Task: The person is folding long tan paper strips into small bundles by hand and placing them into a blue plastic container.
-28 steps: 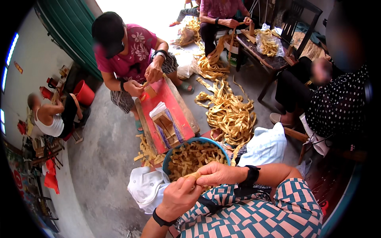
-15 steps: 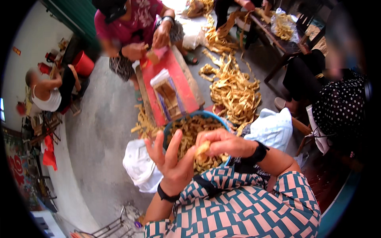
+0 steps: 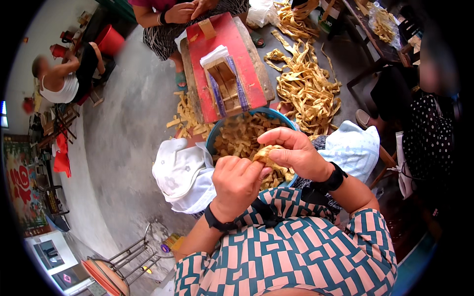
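Head view shows the left hand (image 3: 237, 183) curled around one end of a yellow strip (image 3: 266, 154) and the right hand (image 3: 307, 158) pinching its other end. The strip sits above a blue tub (image 3: 283, 117) of yellow pieces, near a red surface (image 3: 244, 47).

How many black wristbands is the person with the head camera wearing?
2. One, the left wristband, sits below the left hand; the other, the right wristband, below the right hand. Both wrists show, so none seems hidden.
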A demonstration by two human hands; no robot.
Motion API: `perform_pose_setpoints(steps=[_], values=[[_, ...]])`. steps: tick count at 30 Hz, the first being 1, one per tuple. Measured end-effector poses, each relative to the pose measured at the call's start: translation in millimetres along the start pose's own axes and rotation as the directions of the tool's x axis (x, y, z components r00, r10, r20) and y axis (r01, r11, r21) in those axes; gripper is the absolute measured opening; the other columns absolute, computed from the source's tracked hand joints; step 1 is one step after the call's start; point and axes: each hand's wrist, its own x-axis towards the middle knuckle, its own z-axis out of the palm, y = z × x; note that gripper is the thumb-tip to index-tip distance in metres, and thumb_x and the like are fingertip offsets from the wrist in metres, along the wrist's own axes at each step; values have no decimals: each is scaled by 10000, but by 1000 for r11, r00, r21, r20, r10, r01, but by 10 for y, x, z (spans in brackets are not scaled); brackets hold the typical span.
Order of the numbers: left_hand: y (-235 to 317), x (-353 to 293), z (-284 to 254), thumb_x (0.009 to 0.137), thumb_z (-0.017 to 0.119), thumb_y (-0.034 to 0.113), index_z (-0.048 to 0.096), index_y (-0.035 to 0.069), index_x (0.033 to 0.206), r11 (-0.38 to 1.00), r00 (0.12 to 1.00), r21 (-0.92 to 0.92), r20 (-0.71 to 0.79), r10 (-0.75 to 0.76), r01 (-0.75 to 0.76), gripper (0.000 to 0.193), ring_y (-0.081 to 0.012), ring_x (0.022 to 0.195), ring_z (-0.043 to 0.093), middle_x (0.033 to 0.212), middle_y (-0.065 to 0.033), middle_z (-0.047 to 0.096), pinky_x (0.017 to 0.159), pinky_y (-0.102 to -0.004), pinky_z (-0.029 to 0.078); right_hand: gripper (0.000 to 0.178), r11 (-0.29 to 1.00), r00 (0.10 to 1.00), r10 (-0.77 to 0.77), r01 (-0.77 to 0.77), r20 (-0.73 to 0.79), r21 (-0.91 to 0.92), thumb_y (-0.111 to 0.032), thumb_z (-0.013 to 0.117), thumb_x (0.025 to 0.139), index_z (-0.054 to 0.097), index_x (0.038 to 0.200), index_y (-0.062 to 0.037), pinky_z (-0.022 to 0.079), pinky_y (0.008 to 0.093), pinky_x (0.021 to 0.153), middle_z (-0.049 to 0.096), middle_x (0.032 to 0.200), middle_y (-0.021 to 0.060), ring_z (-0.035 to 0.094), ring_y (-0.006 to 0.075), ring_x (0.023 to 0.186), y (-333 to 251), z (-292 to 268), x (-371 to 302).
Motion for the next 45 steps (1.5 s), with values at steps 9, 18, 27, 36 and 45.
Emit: perform_pose_setpoints(steps=[9, 18, 27, 36, 45], values=[[-106, -59, -51, 910, 760, 145, 674, 12, 871, 658, 839, -532, 430, -333, 533, 163, -152, 629, 639, 738, -82, 649, 554, -289, 465, 348, 778, 970, -164, 238, 178, -582, -57, 646, 980, 589, 1318, 7, 534, 283, 750, 705, 967, 41, 665, 114, 870, 56, -1, 76], [-279, -215, -284, 982, 667, 126, 656, 31, 899, -19, 640, -762, 557, -530, 647, 127, -78, 557, 576, 772, -35, 681, 516, -221, 466, 332, 719, 975, -69, 196, 211, -666, -118, 693, 978, 635, 1289, -15, 461, 249, 607, 672, 748, 29, 579, 80, 638, -173, -215, -72], [-600, -182, -239, 1006, 636, 92, 686, -41, 1037, 718, 885, -539, 131, -446, 441, 146, -137, 758, 656, 836, -56, 667, 675, -269, 512, 153, -20, 794, -395, 496, 462, -868, -134, 777, 805, 642, 851, -77, 508, 332, 515, 611, 648, 41, 659, 204, 604, -19, -173, 61], [-227, 77, -87, 813, 758, 162, 673, 57, 1190, 987, 910, -10, 385, 151, -160, 401, -262, 1000, 668, 1038, -94, 694, 994, -461, 495, 118, -179, 693, -345, 614, 633, -769, -101, 690, 807, 618, 891, -59, 449, 296, 447, 488, 610, 2, 570, 144, 526, -112, -39, 24], [-282, -67, -195, 802, 649, 131, 635, 87, 906, 982, 835, -39, 520, 178, -185, 114, -255, 821, 602, 787, -65, 565, 875, -410, 496, 177, 172, 846, -60, 532, 531, -829, -190, 760, 851, 624, 841, -78, 493, 339, 482, 590, 612, 43, 647, 216, 564, 29, -317, -166]])
